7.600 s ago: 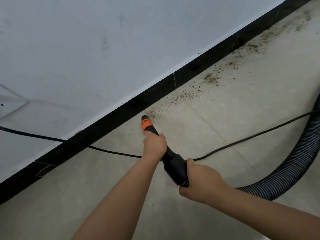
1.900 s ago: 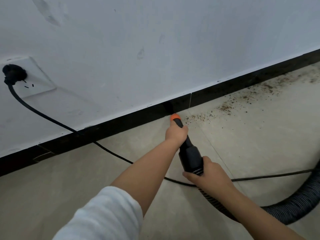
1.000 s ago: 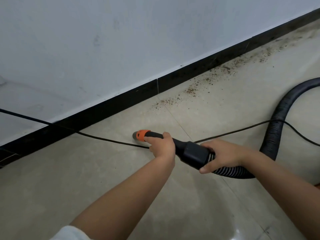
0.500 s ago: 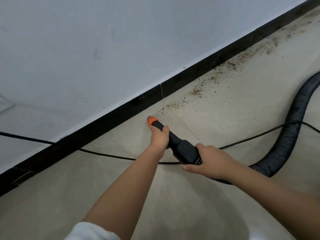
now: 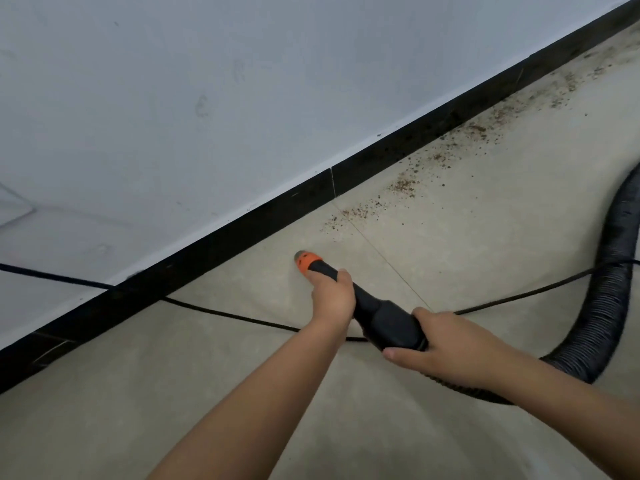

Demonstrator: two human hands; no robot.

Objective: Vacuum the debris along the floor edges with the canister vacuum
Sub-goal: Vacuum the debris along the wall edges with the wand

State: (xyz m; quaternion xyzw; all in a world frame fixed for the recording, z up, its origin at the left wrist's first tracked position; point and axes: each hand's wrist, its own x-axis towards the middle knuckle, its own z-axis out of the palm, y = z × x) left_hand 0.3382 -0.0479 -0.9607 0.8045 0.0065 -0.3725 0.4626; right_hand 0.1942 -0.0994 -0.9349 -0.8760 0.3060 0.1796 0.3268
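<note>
My orange nozzle tip [image 5: 305, 262] has edged nearer the black skirting [image 5: 263, 221], left hand [image 5: 331, 296] and right hand [image 5: 446, 344] gripping the wand, debris [image 5: 401, 184] still ahead.

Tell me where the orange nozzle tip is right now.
In the head view the orange nozzle tip sits centre-left, just ahead of the left hand, near the black baseboard and short of the debris.
</note>
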